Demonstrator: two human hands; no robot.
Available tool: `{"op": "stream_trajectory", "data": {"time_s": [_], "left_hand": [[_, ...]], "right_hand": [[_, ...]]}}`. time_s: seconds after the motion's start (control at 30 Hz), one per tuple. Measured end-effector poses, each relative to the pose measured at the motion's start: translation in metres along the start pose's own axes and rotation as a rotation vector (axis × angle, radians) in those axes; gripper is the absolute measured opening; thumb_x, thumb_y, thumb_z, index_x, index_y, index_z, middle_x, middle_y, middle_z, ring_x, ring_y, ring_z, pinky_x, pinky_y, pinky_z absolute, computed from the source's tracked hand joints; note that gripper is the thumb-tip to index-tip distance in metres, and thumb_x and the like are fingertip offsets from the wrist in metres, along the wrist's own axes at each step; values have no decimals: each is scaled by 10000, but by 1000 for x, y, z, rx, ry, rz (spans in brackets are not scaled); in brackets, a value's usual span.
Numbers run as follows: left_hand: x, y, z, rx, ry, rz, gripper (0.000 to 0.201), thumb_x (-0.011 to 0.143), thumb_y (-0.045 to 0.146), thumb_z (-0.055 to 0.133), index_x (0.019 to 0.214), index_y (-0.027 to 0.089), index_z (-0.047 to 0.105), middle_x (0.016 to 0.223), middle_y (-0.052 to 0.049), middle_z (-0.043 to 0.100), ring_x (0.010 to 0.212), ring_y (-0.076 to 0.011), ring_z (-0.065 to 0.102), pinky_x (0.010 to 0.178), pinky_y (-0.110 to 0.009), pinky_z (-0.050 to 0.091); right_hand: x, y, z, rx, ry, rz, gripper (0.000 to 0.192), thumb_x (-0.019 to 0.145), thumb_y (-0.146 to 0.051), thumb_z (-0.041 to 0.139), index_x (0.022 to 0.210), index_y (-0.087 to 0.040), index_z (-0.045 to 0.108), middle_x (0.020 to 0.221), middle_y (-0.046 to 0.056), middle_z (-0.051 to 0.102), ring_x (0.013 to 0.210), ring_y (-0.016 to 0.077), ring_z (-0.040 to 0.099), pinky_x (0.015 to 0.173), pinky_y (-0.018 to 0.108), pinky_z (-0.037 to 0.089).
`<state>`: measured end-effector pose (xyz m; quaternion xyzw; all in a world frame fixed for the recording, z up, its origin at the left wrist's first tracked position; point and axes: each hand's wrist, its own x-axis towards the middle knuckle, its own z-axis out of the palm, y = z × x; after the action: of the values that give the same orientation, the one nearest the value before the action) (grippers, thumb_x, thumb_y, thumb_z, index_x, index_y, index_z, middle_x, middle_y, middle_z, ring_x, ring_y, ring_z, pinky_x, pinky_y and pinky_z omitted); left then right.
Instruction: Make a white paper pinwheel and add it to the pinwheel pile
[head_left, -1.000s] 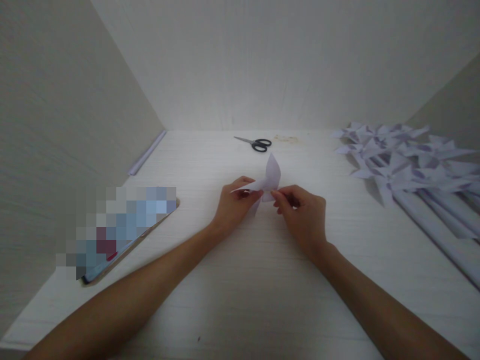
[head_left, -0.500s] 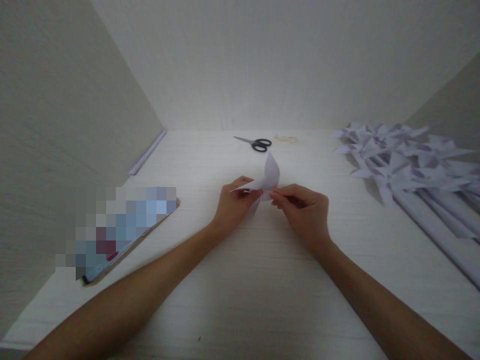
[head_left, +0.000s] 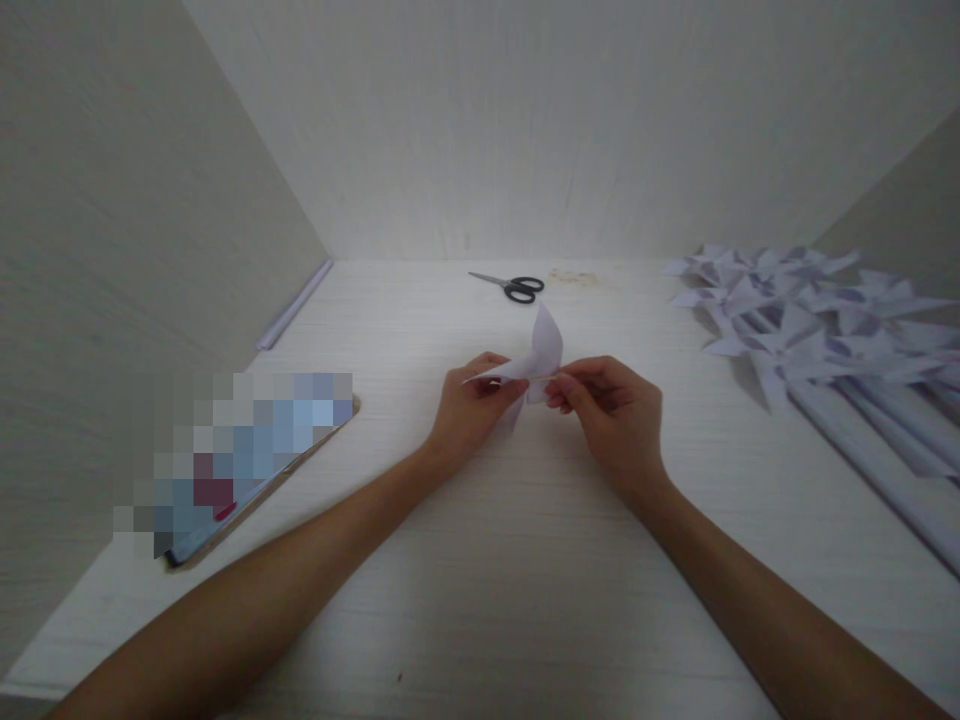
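Observation:
A white paper pinwheel (head_left: 546,345) is held above the table in front of me, its curved blades pointing up, left and down. My left hand (head_left: 472,405) pinches it near its middle, closed between thumb and fingers. From the pinwheel's middle a thin pale stick (head_left: 543,378), like a toothpick, runs to the right. Closed on the stick's right end is my right hand (head_left: 615,410), thumb against forefinger. The fingers partly hide the stick's ends.
Black-handled scissors (head_left: 517,288) lie behind my hands, beside small tan bits (head_left: 572,277). At right are several finished paper pinwheels (head_left: 802,335) on rolled paper sticks (head_left: 862,460). A phone (head_left: 322,412) lies at left, and a paper roll (head_left: 295,305) rests by the left wall.
My right hand has shifted slightly to the right, away from the pinwheel's middle, and more of the thin stick shows. The left hand and pinwheel have hardly moved.

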<state>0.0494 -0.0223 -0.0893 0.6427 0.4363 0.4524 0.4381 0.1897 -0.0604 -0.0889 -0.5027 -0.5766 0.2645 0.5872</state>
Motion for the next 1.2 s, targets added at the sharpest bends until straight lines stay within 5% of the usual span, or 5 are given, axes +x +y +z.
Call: {"op": "stream_trajectory", "data": {"time_s": [0.2,0.7,1.2], "left_hand": [[-1,2,0,-12,2,-18,134,638,253,582,690,131,601,656,-7,575,612,-111,514,561,-216,396],[0,1,4,-182,33,-135,113,595,228,611,666,148,575,605,30,560,563,-88,512,531,-207,396],[-1,-2,4,-236,25,-106,98,607,222,599,647,145,554,620,21,558,584,-97,529,547,-219,414]], "right_hand": [[1,3,-2,-293,55,-67,126,720,-261,552,639,-165,554,554,-15,563,490,95,516,471,223,419],[1,0,-2,-385,-61,-153,36,707,-155,533,688,-168,560,607,-7,583,520,100,526,497,225,428],[0,-2,-1,-425,9,-140,46,700,-149,541,656,-155,554,579,-7,573,497,94,510,470,210,398]]}}
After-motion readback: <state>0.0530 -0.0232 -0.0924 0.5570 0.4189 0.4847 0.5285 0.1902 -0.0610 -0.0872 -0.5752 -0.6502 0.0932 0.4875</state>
